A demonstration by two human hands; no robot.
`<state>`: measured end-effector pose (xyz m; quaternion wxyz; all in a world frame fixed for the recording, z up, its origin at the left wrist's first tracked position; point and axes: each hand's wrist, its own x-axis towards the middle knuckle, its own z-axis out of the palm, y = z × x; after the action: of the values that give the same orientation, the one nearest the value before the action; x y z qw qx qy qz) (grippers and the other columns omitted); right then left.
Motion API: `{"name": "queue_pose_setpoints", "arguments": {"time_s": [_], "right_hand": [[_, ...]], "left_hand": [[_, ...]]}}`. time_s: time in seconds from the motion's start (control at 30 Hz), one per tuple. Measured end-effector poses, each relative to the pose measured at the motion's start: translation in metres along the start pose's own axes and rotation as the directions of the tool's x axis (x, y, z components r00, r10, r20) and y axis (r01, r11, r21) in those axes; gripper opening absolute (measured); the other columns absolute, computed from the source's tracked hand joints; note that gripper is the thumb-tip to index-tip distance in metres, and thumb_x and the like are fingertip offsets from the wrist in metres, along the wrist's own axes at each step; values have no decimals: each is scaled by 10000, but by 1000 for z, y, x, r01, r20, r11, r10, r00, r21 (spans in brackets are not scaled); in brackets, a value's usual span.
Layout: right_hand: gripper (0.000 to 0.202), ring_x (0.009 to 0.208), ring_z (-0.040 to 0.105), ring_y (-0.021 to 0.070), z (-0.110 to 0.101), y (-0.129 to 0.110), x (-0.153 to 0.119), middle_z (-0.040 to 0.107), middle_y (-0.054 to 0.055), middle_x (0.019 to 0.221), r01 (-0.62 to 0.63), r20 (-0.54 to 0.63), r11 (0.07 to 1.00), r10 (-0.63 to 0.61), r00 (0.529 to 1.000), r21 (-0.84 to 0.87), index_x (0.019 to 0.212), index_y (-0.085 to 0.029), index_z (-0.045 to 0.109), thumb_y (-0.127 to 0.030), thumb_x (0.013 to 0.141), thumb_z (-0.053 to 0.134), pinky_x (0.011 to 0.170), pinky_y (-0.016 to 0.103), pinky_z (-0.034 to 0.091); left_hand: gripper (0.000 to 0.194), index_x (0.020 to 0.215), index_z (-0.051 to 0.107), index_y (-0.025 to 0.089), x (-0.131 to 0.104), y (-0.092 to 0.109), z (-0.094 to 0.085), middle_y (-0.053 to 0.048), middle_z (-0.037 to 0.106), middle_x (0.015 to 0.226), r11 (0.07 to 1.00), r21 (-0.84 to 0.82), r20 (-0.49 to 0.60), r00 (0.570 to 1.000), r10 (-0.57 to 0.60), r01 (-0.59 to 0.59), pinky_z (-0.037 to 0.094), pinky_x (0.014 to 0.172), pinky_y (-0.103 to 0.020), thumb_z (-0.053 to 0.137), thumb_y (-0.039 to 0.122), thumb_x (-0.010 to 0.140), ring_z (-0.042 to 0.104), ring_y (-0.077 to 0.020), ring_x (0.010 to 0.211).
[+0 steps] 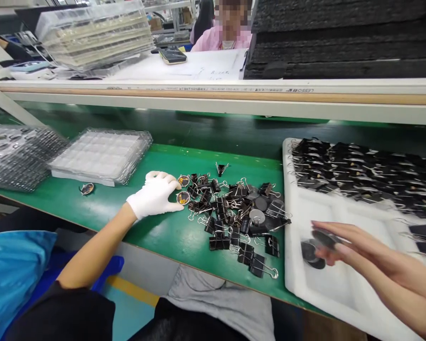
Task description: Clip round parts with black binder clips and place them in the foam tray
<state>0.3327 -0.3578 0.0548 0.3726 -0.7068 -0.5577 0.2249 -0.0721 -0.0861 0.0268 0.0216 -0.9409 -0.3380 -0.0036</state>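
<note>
My left hand point(155, 194), in a white glove, rests on the green table with its fingers spread. Its fingertips touch two small round parts point(183, 198) with silver rims and orange insides. Beside them lies a heap of black binder clips point(222, 208) with grey discs point(257, 216) among them. My bare right hand point(344, 244), slightly blurred, is over the white tray point(289, 260) and pinches a dark round disc point(325, 239). Just below it, another dark disc point(313, 255) is in the tray.
Black clipped parts point(351, 166) fill the tray's back. Clear plastic trays point(99, 154) stand at the left, near one loose round part point(87, 189). A shelf point(213, 97) crosses above the table, bearing black foam sheets point(341, 42) and a phone point(173, 56). A person point(223, 35) sits beyond.
</note>
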Motion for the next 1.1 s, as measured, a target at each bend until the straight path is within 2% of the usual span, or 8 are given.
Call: {"name": "queue_pose_setpoints", "arguments": {"time_s": [0.1,0.23,0.43,0.57,0.7,0.9,1.0,1.1], "right_hand": [[444,692,746,288,22,-28,16,772,88,788,-108,196,984,79,977,139,1171,-352,780,-670,930,584,617,434,637],[462,691,731,254,49,-48,31,760,75,734,-191,249,929,113,962,317,1066,-273,759,-686,874,680,639,383,627],[499,721,715,232,70,-62,41,749,64,753,-227,336,865,72,939,448,1047,-235,736,-675,813,762,646,356,603],[487,697,716,229,74,-67,42,746,53,727,-254,375,831,60,925,494,1053,-229,717,-658,826,758,661,383,614],[418,727,736,218,82,-73,46,759,62,795,-205,303,772,17,953,601,1015,-221,701,-571,813,813,682,372,635],[446,737,756,204,92,-71,61,707,30,822,-132,146,710,42,988,692,907,-225,606,-546,756,875,733,368,658],[493,720,757,185,92,-62,66,648,-6,843,-148,100,690,109,989,708,901,-223,556,-546,736,889,722,335,651],[498,689,736,157,93,-53,68,613,-24,872,-140,85,674,115,990,725,972,-222,568,-531,742,884,704,317,639]], "left_hand": [[526,1268,667,261,3,7,3,-103,705,1156,999,-16,58,998,38,-38,342,1035,-515,672,619,883,610,-324,1112],[405,1119,676,208,3,12,7,-95,693,1087,998,-58,91,995,34,-29,423,950,-445,669,557,913,645,-301,1035],[253,1134,628,210,-2,14,7,-76,663,1162,959,-279,76,997,-27,47,519,847,-346,573,408,986,681,-203,906],[237,992,675,222,3,22,-13,-37,727,1004,918,-383,-65,989,-136,101,535,870,-330,511,393,1007,687,-185,900],[310,1138,678,208,19,62,-42,-19,762,952,699,-705,-180,921,-344,123,570,721,-280,569,455,984,688,-132,702],[302,1203,677,217,48,139,-66,-2,768,949,583,-806,-153,987,-42,-100,567,682,-244,478,385,1049,692,-94,637],[424,1342,610,187,58,149,-66,-53,776,1038,566,-799,-206,977,59,-202,595,758,-287,343,403,1094,724,-120,703],[451,1436,544,190,64,150,-60,-118,715,1329,625,-730,-225,961,161,-276,594,957,-375,386,419,1081,749,-204,1041]]}}
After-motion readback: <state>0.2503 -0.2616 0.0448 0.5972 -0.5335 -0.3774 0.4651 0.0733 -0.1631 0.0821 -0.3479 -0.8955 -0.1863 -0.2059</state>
